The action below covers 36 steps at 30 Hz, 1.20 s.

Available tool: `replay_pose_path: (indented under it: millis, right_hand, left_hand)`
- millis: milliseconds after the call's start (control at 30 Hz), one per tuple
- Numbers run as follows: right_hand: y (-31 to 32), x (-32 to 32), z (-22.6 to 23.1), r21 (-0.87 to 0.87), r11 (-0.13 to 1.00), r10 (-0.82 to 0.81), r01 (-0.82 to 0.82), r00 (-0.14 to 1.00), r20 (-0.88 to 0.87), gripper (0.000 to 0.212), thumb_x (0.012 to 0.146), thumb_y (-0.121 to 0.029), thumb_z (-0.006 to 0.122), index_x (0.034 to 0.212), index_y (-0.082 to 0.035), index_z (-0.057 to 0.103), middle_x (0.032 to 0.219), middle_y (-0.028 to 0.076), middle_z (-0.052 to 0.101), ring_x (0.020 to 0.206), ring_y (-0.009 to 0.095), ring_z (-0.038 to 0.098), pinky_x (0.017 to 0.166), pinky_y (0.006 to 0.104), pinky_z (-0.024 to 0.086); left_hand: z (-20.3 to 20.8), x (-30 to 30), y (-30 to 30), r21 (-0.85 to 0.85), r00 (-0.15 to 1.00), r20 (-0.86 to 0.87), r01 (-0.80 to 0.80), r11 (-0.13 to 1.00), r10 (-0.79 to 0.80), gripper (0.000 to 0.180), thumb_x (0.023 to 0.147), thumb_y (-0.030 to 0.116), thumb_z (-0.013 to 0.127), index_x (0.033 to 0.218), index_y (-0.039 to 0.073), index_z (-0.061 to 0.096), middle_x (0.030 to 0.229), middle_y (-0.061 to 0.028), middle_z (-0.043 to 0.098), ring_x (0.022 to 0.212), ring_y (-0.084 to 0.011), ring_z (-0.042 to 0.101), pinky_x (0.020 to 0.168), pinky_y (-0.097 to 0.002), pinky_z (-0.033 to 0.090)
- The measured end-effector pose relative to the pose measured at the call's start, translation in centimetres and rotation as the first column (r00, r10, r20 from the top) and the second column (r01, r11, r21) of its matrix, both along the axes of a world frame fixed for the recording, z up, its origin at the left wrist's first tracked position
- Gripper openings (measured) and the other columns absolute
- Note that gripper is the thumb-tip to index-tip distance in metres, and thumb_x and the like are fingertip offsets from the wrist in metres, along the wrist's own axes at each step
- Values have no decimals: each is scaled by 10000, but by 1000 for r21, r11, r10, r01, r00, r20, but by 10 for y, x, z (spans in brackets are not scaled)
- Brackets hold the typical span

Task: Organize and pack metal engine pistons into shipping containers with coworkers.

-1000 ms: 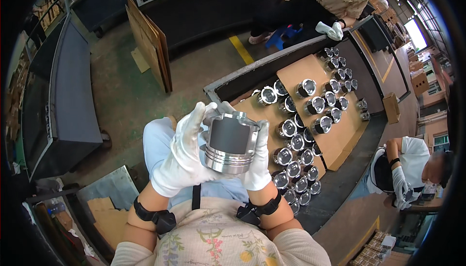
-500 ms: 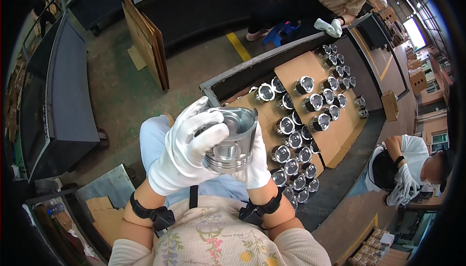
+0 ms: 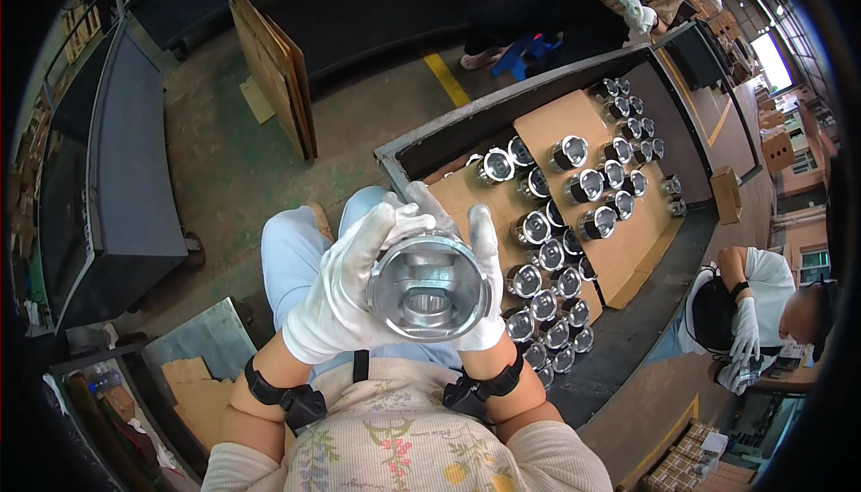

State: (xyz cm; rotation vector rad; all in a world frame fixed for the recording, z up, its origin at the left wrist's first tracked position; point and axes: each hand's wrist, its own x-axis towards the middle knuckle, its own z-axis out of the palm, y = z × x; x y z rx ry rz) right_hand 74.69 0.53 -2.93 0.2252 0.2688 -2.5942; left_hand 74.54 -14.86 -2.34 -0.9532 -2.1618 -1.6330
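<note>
Piston (image 3: 429, 293) in hands (image 3: 332, 299) (faint shirt script (image 3: 434, 433))

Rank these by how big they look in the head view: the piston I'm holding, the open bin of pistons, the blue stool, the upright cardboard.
Largest to smallest:
1. open bin
2. held piston and upright cardboard, too close to rank; nearness enlarges the piston
3. blue stool

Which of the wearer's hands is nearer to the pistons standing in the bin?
Right. The right hand is just left of the bin pistons in this view; the left hand is farther left, across the held piston.
</note>
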Motion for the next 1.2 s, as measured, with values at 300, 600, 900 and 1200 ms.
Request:
replay_pose_path:
  millis: [300, 600, 900, 1200]
  right_hand:
    - [0, 3, 14, 173, 984, -25, 33, 999, -45, 725, 920, -559, 382, 1417, -41, 278, 1398, 165, 377, 1206, 258, 468, 992, 383, 420]
    - [11, -4, -17, -110, 989, 99, -96, 995, 17, 733, 916, -596, 353, 1371, -21, 359, 1257, 133, 514, 1105, 230, 537, 979, 374, 426]
    - [26, 25, 10, 655, 726, -46, 211, 965, -260, 606, 942, -505, 407, 1266, 2, 481, 1171, 114, 565, 1059, 175, 551, 927, 306, 444]
    - [33, 32, -43, 495, 825, -99, 271, 933, -345, 344, 933, -209, 439, 1169, 29, 517, 1076, 142, 612, 911, 239, 625, 777, 350, 541]
  left_hand:
    - [-6, 2, -3, -30, 998, -43, 41, 999, -42, 1186, 556, 199, 861, 1459, 134, 94, 1221, -142, 565, 1149, -355, 530, 1039, -491, 321]
    - [16, -1, 8, -70, 998, -50, 36, 997, -40, 950, 568, 173, 846, 1360, 76, 330, 1151, -140, 582, 1038, -350, 578, 973, -445, 399]
    - [26, 3, 10, -260, 992, -84, -110, 959, 91, 953, 560, 165, 838, 1365, 75, 337, 1167, -138, 566, 1041, -329, 572, 808, -371, 517]
    - [15, 6, 3, 8, 997, 74, 26, 1000, -26, 1221, 532, 311, 874, 1467, 98, 119, 1248, -174, 526, 1070, -336, 558, 851, -388, 490]
